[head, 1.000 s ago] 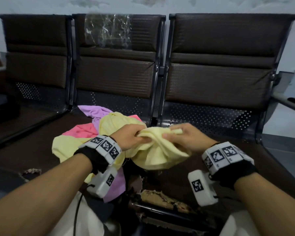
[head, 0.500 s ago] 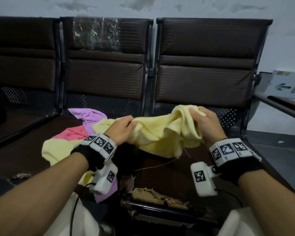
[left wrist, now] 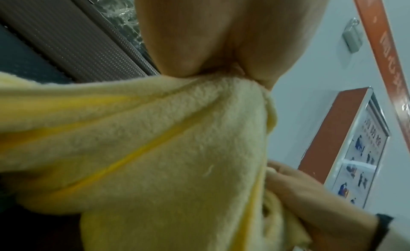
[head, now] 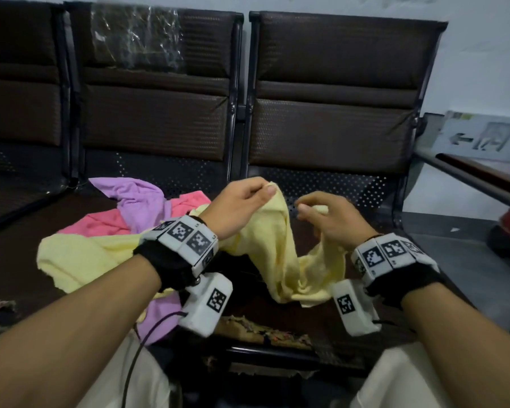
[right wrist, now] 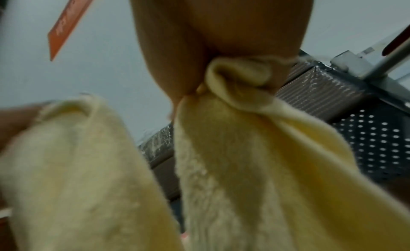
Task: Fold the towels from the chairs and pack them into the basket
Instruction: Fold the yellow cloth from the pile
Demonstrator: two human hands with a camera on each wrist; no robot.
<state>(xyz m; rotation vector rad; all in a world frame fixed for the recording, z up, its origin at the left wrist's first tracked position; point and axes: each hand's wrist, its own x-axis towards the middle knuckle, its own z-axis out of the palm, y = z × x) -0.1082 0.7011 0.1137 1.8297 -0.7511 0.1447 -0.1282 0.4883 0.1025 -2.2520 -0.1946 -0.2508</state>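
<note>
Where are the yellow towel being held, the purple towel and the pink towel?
yellow towel (head: 265, 242), head view, on the hanging fold between the hands.
purple towel (head: 136, 198), head view, on its upper spread part on the seat.
pink towel (head: 100, 225), head view, on its left part beside the purple one.

The head camera looks forward and down from the person's eye level across both forearms to a row of brown chairs (head: 330, 92) against the wall; each wrist camera sits close under its palm, aimed up along the fingers. All three views share the yellow towel (head: 280, 245) and the chair backs; each wrist view also catches the opposite hand.
</note>
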